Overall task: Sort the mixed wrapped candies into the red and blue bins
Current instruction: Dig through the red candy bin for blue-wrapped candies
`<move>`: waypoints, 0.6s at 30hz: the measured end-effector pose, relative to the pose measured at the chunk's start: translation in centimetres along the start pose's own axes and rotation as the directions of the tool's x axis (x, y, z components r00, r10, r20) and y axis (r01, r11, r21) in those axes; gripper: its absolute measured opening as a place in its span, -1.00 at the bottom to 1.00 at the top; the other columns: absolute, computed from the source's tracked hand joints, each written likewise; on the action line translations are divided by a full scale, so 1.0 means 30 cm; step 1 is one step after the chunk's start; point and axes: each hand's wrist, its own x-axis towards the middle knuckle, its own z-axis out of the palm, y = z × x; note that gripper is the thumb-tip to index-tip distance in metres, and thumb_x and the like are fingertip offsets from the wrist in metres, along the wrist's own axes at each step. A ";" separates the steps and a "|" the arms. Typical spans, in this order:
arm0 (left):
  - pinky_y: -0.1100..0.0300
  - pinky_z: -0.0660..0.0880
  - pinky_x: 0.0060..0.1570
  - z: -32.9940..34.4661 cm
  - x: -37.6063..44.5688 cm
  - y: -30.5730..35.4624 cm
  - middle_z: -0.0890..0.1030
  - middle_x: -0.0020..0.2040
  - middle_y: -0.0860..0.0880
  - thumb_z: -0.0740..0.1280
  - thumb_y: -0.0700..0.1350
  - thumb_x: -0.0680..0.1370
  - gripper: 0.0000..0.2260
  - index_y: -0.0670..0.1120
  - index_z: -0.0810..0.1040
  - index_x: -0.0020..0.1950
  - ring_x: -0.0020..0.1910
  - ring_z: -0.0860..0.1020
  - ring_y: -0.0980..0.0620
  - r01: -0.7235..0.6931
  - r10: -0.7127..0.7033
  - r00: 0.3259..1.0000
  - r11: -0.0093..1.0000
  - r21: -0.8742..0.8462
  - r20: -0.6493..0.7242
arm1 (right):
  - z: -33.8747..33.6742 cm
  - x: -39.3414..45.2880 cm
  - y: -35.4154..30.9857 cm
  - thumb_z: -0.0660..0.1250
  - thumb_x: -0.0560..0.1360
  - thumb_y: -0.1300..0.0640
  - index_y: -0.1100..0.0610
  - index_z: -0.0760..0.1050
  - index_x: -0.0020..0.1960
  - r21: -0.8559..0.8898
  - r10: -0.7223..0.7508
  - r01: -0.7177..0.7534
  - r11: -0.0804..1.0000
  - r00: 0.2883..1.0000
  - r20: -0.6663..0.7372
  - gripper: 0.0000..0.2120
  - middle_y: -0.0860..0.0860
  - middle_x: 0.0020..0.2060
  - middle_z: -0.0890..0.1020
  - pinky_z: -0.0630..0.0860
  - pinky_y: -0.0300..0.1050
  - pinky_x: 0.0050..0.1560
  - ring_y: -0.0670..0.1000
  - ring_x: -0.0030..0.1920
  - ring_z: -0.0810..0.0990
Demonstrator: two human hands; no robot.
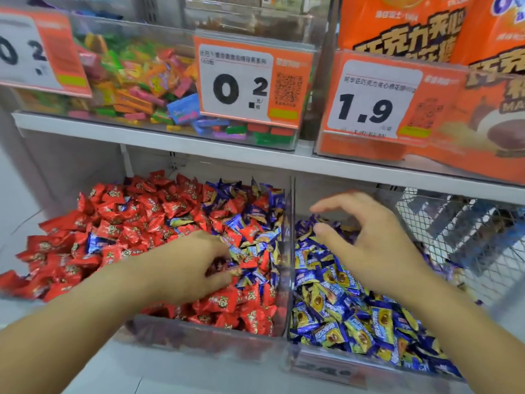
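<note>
Two clear bins sit side by side on the lower shelf, split by a clear divider (291, 251). The left bin (199, 335) holds red wrapped candies (119, 223) with blue-and-gold candies (255, 220) mixed in along its right side. The right bin (341, 365) holds blue-and-gold candies (341, 314) only. My left hand (187, 268) is down in the left bin, fingers curled into the mixed candies near the divider, pinching blue-and-gold wrappers. My right hand (372, 243) hovers over the right bin with spread, relaxed fingers and holds nothing.
The white shelf (199, 150) above carries a clear bin of small colourful candies (136, 81), orange price tags (250, 81) and orange snack bags (426, 29). A wire mesh basket (460, 231) stands right of the blue bin.
</note>
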 end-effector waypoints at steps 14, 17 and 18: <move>0.40 0.40 0.08 -0.094 -0.111 -0.154 0.49 0.00 0.36 0.54 0.20 0.33 -0.56 0.26 0.59 0.19 0.02 0.44 0.37 -0.052 0.046 0.995 0.996 -0.078 -0.084 | 0.228 0.179 -0.230 0.37 0.54 -0.01 -0.07 0.54 0.20 -0.261 -0.105 0.258 0.930 0.868 0.485 -0.77 -0.11 0.10 0.58 0.51 -0.02 0.18 -0.04 0.14 0.54; 0.42 0.37 -0.02 -0.053 -0.099 -0.158 0.45 0.05 0.28 0.57 0.21 0.28 -0.50 0.25 0.58 0.20 -0.03 0.44 0.29 -0.036 0.034 0.999 0.997 -0.062 -0.027 | 0.248 0.213 -0.212 0.40 0.46 0.07 -0.05 0.53 0.14 -0.450 0.043 0.231 0.863 0.853 0.520 -0.74 -0.05 0.06 0.60 0.58 0.04 0.06 0.06 0.07 0.59; 0.44 0.35 -0.08 -0.049 -0.097 -0.163 0.45 0.04 0.27 0.59 0.20 0.27 -0.50 0.23 0.60 0.18 -0.05 0.44 0.30 -0.025 0.022 0.999 0.997 -0.078 -0.039 | 0.254 0.220 -0.208 0.40 0.44 0.09 -0.06 0.54 0.12 -0.505 0.092 0.225 0.833 0.844 0.528 -0.74 -0.04 0.04 0.60 0.60 0.05 0.02 0.07 0.04 0.60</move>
